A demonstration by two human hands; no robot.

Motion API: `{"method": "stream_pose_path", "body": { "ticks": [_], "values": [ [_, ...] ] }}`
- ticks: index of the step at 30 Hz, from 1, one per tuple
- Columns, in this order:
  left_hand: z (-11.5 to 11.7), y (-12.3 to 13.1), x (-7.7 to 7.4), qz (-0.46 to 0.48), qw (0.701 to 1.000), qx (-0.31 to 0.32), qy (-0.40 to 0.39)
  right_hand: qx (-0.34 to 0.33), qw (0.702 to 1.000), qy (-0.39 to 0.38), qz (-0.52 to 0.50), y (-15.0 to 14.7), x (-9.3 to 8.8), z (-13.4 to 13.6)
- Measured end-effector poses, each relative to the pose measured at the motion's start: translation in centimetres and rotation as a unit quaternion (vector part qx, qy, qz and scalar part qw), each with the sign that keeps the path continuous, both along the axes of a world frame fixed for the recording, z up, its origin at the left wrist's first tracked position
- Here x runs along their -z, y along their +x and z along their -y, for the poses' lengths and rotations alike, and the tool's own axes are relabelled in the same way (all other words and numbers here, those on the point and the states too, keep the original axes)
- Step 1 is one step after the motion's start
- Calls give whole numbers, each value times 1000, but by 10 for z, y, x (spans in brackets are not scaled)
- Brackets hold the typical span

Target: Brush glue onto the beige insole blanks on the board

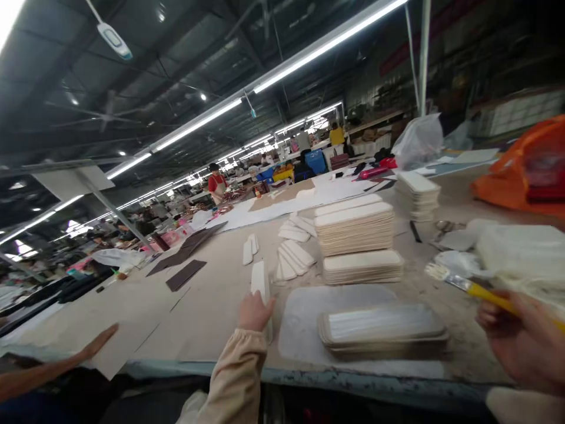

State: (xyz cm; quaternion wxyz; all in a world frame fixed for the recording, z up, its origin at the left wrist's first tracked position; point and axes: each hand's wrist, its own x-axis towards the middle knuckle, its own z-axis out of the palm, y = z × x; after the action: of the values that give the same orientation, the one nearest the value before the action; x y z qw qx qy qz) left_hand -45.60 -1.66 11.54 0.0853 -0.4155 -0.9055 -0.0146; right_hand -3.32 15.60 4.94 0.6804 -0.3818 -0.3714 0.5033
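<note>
My left hand [255,312], in a cream sleeve, lies with curled fingers over a long white strip [259,275] on the table. Its fingertips are partly hidden, but the hand appears closed on the strip. At the right, my right hand [518,338] is wrapped round the yellow handle of a paintbrush [470,287], whose pale bristles point left. Between my hands, a stack of rectangular pieces with a shiny wet-looking top [384,324] stands on a whitish sheet [300,318]. Two smaller white strips [250,249] lie beyond my left hand.
Tall stacks of cream pieces [355,229] stand behind the sheet, beside fanned strips [293,259]. At right are a clear plastic container [523,250] and an orange bag [525,162]. Dark sheets [188,275] lie left. Another person's hand [101,341] rests at the lower left.
</note>
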Motion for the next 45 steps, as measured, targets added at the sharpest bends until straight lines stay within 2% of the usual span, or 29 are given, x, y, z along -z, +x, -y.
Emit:
{"method": "stream_pose_path", "body": {
  "ticks": [2,6,9,12,18,23,25,27,29,31,33,35,37,40,43,45],
  "values": [
    [0,-6,0,24,998,-17,-50,0,996,-37,-77,0,-5,6],
    [-4,-28,5,34,990,16,-134,16,993,-24,-116,-2,-10,10],
    [-9,-44,8,31,986,35,-158,19,993,-21,-110,-4,-10,10],
    [-9,-46,4,29,985,34,-169,9,992,-20,-124,-5,-13,12],
    [-4,-31,-5,27,992,31,-123,-17,991,-24,-132,-3,-9,11],
    [3,-36,-6,-20,997,4,-80,-29,992,-43,-114,-1,3,2],
    [10,-37,-12,-40,998,1,-58,-22,994,-42,-100,-2,4,3],
    [17,-35,-23,-78,997,9,3,4,997,-23,-79,-6,3,6],
    [23,-26,-38,-124,984,48,121,38,998,2,-52,-11,0,12],
    [26,-9,-55,-104,965,110,215,62,998,22,-21,-18,-4,18],
    [26,17,-68,-11,945,193,265,63,997,43,3,-24,-9,23],
    [22,48,-74,110,913,251,302,36,997,65,22,-30,-12,29],
    [16,78,-72,219,884,279,303,-5,997,77,26,-35,-14,33],
    [4,112,-58,320,856,311,262,-75,994,79,15,-39,-13,35],
    [-10,130,-47,378,838,324,223,-124,990,67,6,-39,-9,35],
    [-20,136,-43,407,837,320,178,-134,990,48,0,-38,-9,35]
  ]
}}
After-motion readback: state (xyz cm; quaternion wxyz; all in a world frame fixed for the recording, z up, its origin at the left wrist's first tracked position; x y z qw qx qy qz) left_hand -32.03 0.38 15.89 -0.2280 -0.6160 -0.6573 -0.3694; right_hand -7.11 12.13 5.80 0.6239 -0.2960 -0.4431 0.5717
